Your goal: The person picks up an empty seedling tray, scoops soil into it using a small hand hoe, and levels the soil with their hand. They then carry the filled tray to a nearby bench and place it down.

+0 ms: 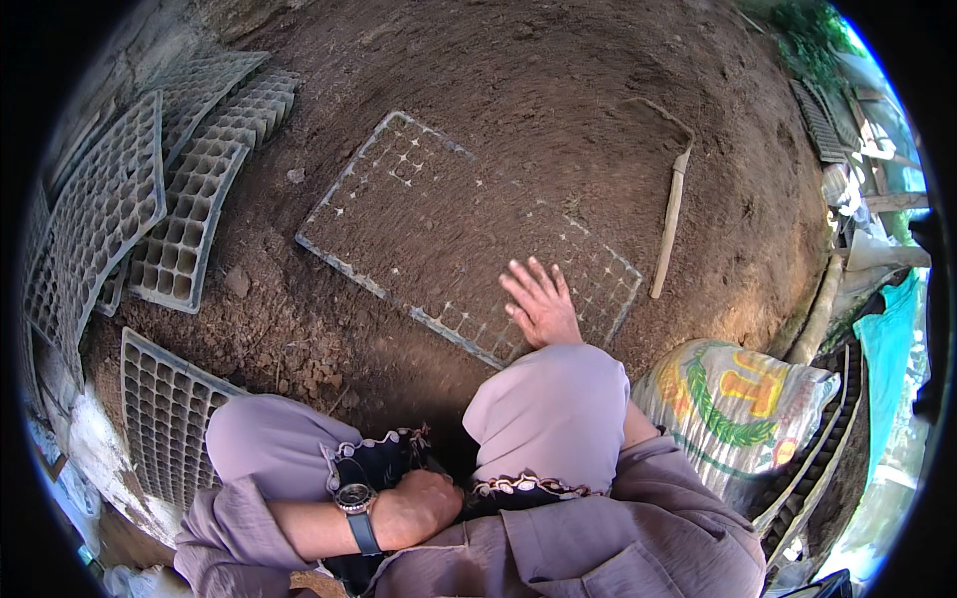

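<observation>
A seedling tray (344, 269) lies on the ground before me, mostly covered with dark loose soil (429, 229). Its rim and some cell edges show at the corners. My right hand (543, 304) reaches past my right knee over the tray's near right part. Its fingers are spread, palm down, and nothing is in them. My left hand (424, 508), below a wristwatch (354, 495), rests curled in my lap between my legs. Its fingers are folded under, and whatever they may hold is hidden.
Seedling trays (189, 234) are stacked at the left, with another tray (174, 424) beside my left knee. A wooden-handled tool (671, 224) with a thin bent end lies right of the soil-covered tray. A printed sack (738, 409) and more trays (822, 458) stand at my right.
</observation>
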